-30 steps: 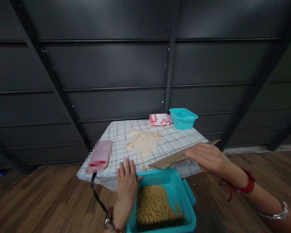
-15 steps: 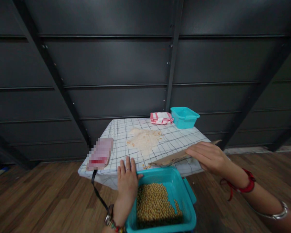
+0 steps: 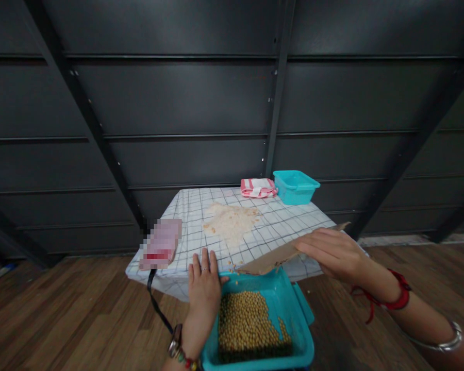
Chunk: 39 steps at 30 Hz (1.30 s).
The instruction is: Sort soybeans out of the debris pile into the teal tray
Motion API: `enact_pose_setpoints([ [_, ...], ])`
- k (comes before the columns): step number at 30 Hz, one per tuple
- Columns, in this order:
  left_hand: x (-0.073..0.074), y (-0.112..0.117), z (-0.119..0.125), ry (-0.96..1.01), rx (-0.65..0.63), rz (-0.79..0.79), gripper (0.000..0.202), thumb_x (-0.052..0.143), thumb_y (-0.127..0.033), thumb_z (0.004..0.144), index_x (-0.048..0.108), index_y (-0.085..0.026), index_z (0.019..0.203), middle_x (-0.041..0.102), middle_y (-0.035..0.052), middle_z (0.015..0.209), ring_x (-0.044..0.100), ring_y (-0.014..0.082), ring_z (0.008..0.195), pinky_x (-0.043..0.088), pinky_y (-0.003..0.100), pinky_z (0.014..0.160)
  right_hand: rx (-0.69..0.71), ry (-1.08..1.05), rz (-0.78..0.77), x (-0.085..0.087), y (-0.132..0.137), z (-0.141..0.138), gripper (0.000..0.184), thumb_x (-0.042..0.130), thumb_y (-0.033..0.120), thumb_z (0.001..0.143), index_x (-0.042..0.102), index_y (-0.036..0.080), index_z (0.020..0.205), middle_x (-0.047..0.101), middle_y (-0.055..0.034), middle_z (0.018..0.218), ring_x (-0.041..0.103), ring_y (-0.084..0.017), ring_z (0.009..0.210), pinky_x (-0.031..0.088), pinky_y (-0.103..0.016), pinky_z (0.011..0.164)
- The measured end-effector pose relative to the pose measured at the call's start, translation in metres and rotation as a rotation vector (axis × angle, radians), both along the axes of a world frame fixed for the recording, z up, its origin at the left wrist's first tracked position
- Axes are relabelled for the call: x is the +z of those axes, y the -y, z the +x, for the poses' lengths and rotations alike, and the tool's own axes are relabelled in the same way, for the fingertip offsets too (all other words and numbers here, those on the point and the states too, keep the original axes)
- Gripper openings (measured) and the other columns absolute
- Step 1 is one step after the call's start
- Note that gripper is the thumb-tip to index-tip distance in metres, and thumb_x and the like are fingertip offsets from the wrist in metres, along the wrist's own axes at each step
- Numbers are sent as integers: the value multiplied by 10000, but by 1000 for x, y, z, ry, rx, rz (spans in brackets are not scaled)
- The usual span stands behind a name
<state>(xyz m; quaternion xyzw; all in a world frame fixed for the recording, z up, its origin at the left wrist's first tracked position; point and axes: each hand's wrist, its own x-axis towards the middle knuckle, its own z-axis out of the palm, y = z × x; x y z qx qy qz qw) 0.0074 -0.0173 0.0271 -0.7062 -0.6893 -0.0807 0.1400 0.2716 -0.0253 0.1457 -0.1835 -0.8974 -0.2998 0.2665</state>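
Observation:
My right hand [image 3: 334, 252] is closed on a long strip of brown cardboard [image 3: 270, 257], whose lower edge overhangs the back rim of a turquoise plastic tub [image 3: 307, 330]. Inside the tub lies a heap of yellowish soybeans [image 3: 245, 319], with some bare bottom showing at the right. A few loose beans [image 3: 232, 265] lie by the tub's back rim. My left hand [image 3: 204, 283] rests flat at the table's front edge, fingers stretched out and thumb against the tub's left rim. Beyond both hands, a pale floury patch [image 3: 230, 221] with scattered beans covers the cloth.
A checked white cloth [image 3: 191, 206] covers the table. At its back stand a folded red-and-white towel [image 3: 258, 188] and a second turquoise tub [image 3: 296, 190]. A blurred-out pinkish object with a black strap [image 3: 160, 245] lies at the left. Dark panelled wall behind.
The cardboard's left end has shifted toward me, over the tub's back rim, and tilted. A few beans have moved to that rim. My left hand stays in place.

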Motion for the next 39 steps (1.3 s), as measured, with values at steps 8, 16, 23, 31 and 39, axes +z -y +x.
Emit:
enact_pose_setpoints([
  [8,-3,-1,-2,-18,-6,31,572,499,-340,739,374,-131,1256,397,165,1322,360,330,1198,359,479,939,-26,-32,32,-1,-3,-4,290,350,35,804,510,154,1014,650,-59,779,584,-144,728,468,-291,633],
  [16,-6,-2,-1,-46,10,37,555,497,-340,739,394,-136,1245,414,152,1315,365,330,1195,361,468,936,-40,-5,50,-2,-4,-3,280,339,12,797,517,135,975,650,-68,772,580,-146,718,468,-290,630],
  [23,5,0,1,-21,20,-23,600,541,-356,716,387,-113,1243,403,156,1317,356,339,1197,362,461,946,-40,-6,33,-3,-2,-4,227,366,9,798,522,107,930,648,-80,777,571,-156,719,464,-295,638],
  [31,5,1,0,-31,12,-16,598,535,-356,719,389,-111,1244,399,158,1317,357,339,1196,368,460,942,-53,-9,54,-4,-2,-5,256,354,12,800,517,130,959,648,-65,770,577,-143,722,465,-288,637],
  [39,1,1,-2,-61,-1,47,570,538,-331,716,413,-120,1230,438,158,1290,386,327,1180,386,444,927,-39,4,39,-4,6,-5,244,347,18,804,519,139,928,650,-55,771,570,-134,702,444,-280,642],
])
